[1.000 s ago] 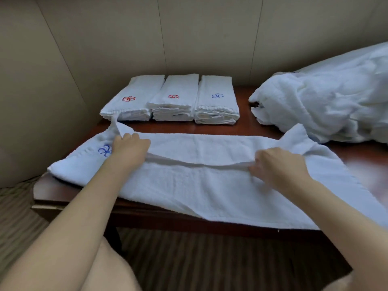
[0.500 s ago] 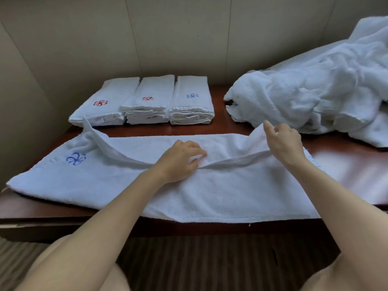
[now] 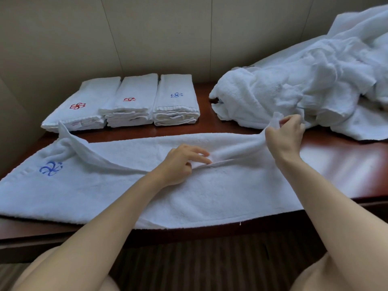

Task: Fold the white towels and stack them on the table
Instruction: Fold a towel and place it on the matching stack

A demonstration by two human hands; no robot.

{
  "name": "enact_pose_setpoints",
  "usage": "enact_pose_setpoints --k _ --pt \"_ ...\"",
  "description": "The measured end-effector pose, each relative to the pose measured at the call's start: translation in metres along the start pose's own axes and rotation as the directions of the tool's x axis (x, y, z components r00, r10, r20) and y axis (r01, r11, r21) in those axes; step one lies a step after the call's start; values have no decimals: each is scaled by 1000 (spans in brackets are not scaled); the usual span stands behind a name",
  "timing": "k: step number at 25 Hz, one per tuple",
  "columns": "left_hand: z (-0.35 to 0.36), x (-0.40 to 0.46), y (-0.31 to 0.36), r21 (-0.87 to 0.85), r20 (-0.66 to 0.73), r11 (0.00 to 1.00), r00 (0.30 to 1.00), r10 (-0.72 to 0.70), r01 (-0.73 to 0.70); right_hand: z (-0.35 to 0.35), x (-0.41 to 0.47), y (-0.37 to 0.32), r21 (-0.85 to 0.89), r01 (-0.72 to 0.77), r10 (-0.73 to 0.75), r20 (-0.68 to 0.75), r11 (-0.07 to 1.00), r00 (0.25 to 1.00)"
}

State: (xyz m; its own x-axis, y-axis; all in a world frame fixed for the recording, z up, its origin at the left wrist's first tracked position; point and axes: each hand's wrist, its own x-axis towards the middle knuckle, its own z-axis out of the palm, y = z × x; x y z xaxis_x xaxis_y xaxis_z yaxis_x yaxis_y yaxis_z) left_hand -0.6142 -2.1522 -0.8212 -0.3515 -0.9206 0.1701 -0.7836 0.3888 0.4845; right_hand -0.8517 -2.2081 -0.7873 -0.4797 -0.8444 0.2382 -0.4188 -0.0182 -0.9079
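Observation:
A long white towel (image 3: 109, 190) with a blue emblem lies spread across the dark wooden table (image 3: 346, 164), its far edge folded toward me. My left hand (image 3: 182, 162) rests at the towel's middle, fingers pinching the folded edge. My right hand (image 3: 285, 135) pinches the towel's far right corner and holds it lifted off the table. Three stacks of folded white towels (image 3: 130, 101) sit in a row at the back left, two with red emblems and one with blue.
A heap of unfolded white towels (image 3: 310, 85) fills the back right of the table. Beige wall panels (image 3: 147, 32) close off the back and left. Striped carpet (image 3: 199, 259) lies below the table's front edge.
My left hand slid from the towel's left end to its middle. My right hand moved right and lifted the far right corner. The camera view shifted to the right.

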Motion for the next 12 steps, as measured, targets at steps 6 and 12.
enact_pose_setpoints --k 6,12 --pt "-5 0 10 -121 26 989 997 -77 80 -29 14 24 -482 -65 165 168 874 972" --pt "-4 1 9 -218 10 972 996 -88 88 -24 33 25 -121 -130 168 400 984 901"
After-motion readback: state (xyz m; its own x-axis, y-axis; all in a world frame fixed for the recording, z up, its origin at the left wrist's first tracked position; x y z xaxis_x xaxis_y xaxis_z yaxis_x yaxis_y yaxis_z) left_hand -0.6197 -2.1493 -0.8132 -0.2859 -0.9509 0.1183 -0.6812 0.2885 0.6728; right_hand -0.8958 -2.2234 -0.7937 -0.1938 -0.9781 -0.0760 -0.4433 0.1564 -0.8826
